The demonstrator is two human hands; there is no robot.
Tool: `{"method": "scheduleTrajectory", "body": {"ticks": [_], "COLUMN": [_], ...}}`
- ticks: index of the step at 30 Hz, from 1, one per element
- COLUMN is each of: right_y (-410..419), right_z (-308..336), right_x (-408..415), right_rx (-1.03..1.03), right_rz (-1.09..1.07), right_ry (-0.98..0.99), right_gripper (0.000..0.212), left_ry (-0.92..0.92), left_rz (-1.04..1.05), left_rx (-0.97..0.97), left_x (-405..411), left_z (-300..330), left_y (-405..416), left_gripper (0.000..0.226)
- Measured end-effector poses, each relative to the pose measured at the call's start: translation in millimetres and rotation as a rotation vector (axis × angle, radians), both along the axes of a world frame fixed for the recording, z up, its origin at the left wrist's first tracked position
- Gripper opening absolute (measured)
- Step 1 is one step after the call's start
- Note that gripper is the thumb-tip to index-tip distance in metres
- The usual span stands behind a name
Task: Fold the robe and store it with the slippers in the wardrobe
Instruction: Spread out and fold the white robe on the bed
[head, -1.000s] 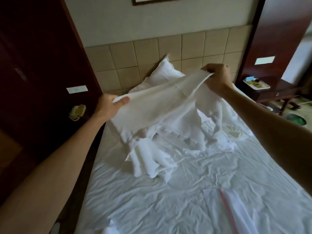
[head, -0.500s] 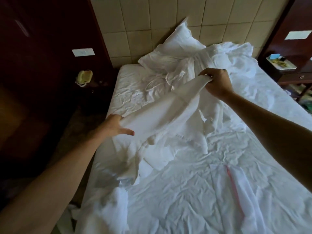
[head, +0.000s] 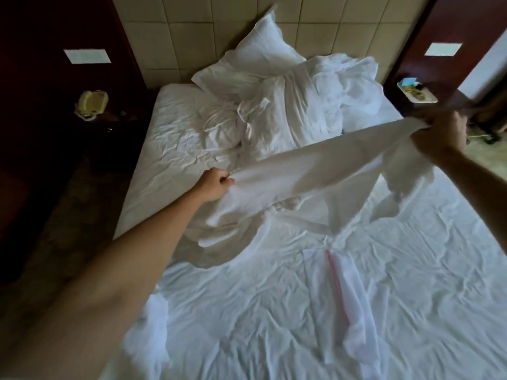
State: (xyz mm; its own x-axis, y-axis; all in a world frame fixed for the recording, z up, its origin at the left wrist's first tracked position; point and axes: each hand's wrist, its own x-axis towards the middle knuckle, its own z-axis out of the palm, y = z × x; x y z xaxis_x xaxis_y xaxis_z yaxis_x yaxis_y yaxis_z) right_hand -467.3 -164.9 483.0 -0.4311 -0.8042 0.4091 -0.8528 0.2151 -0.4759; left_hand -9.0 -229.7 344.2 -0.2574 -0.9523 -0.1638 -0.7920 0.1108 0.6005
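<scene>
Head view. The white robe (head: 315, 171) is stretched in the air over the bed (head: 411, 270), its top edge running from about 9 o'clock to 2 o'clock of the frame. The left hand (head: 216, 185) has its grip clamped on one end, fingers curled into the cloth; the right hand (head: 439, 133) has its grip clamped on the other, higher end. The lower part of the robe sags onto the sheet near centre. Risks, as judged: the hanging cloth may bunch under itself when laid down, giving a crooked fold; white on white, the hem is hard to trace, and a loose strip near centre, possibly the belt, could be trapped inside. A pink-edged bag (head: 345, 297) at 5 o'clock could be caught beneath.
</scene>
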Motion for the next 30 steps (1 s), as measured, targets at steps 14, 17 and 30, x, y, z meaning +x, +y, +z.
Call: {"method": "scheduleTrajectory", "body": {"ticks": [14, 17, 30], "right_y": [126, 150, 173], "right_z": [-342, -410, -464], "right_x": [-273, -296, -168], "right_rx": [0.762, 0.812, 0.446], "right_rz": [-0.202, -0.239, 0.367], "right_ry": [-0.189, -0.202, 0.326], "right_gripper": [0.024, 0.019, 0.086], "left_ry": [-0.175, -0.225, -0.452], "left_rz": [-0.163, -0.264, -0.456], "left_rx": [-0.03, -0.189, -0.406], "left_x": [-254, -282, -147], "left_z": [-192, -232, -311], "left_y": [16, 13, 38], "left_gripper": [0.026, 0.014, 0.034]}}
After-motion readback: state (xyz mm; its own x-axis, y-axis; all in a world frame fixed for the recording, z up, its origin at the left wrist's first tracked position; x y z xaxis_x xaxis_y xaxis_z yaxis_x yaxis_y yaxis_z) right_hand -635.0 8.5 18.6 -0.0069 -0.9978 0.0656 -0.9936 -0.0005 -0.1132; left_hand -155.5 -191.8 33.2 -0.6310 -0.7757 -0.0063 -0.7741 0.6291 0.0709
